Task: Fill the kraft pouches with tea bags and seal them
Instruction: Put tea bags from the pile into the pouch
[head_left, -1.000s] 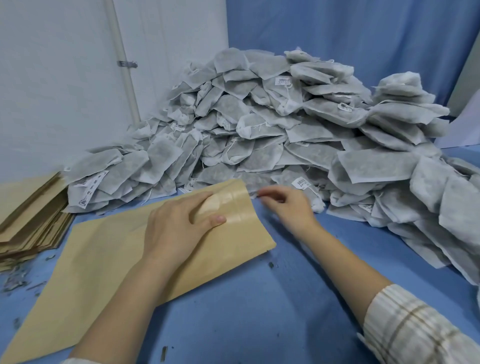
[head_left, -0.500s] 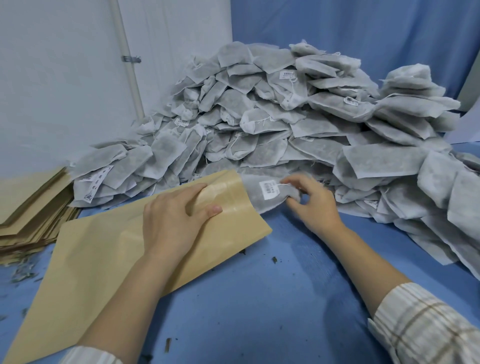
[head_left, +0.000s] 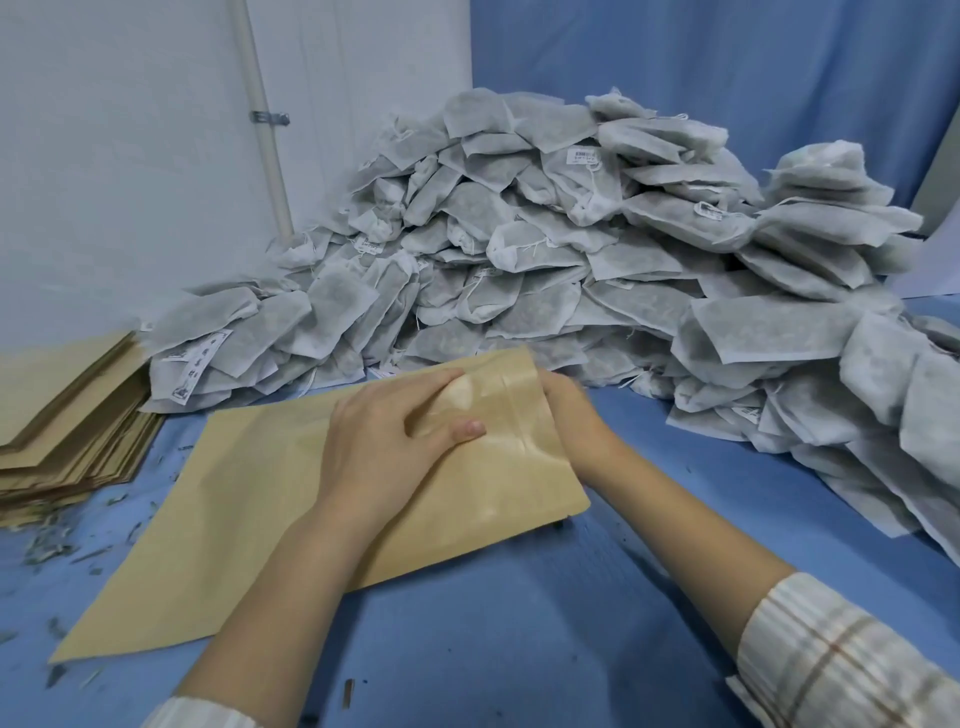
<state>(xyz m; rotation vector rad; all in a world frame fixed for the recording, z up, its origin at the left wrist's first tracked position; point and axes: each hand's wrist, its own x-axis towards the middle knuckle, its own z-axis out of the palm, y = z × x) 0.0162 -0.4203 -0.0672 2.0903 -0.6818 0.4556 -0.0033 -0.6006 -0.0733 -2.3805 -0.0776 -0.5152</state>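
Blue table (head_left: 519, 623), left hand (head_left: 384, 447) gripping kraft pouch (head_left: 249, 499) mouth, right hand (head_left: 571, 415) fingers inside (hidden, grip unclear)

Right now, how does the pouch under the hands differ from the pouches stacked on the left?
The held pouch lies alone, spread on the blue table; the stacked pouches sit piled. The held pouch's mouth is open, the right hand at it; the stacked pouches lie flat, untouched. Both are tan kraft.
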